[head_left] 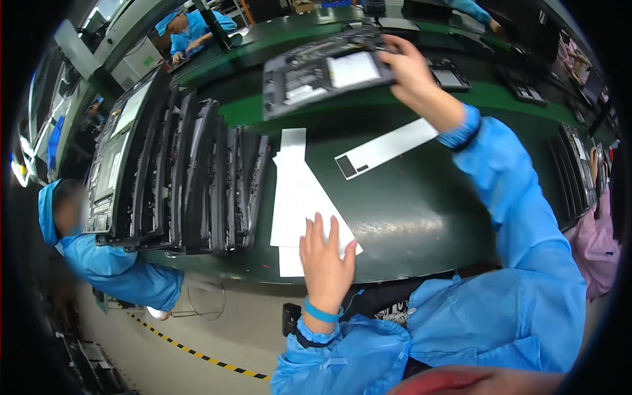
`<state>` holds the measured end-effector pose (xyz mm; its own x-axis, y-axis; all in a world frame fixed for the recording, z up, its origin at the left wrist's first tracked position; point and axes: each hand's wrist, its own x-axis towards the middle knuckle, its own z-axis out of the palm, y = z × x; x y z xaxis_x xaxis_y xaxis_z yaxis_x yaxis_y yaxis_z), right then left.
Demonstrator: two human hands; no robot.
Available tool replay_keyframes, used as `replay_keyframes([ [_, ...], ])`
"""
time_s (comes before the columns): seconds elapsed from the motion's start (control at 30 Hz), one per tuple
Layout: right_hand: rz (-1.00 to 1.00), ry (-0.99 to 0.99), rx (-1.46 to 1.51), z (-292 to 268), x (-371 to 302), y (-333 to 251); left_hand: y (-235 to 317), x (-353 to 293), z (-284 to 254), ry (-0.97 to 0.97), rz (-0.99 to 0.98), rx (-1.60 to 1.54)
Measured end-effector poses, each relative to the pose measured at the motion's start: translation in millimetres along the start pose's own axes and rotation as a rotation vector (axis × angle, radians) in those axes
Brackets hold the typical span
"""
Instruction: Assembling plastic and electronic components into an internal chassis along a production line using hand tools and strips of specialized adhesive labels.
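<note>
My right hand is closed on the right edge of a black laptop base, thumb on top. The base hangs tilted above the far part of the bench, its inner side with a white panel showing. On the pile of overlapping white strips near the front edge rests my left hand, fingers stretched out, gripping nothing. Another white strip with dark cut-outs at one end lies to the right, below the base.
A row of black laptop bases stands on edge at the left of the green bench. More dark parts lie at the back. Further bases stand at the far right. Co-workers in blue and pink sit on either side.
</note>
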<state>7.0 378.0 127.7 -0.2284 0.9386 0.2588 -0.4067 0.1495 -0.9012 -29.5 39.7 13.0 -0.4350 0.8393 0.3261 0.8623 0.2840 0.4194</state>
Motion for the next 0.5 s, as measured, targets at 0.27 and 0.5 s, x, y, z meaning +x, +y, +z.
replay_keyframes([
  [0.27,0.064,0.002,-0.417,221,69,160,0,-9,7,0.025,-0.037,-0.013],
  [0.5,-0.553,-0.744,-1.145,163,118,179,2,-5,4,-0.003,-0.003,-0.047],
])
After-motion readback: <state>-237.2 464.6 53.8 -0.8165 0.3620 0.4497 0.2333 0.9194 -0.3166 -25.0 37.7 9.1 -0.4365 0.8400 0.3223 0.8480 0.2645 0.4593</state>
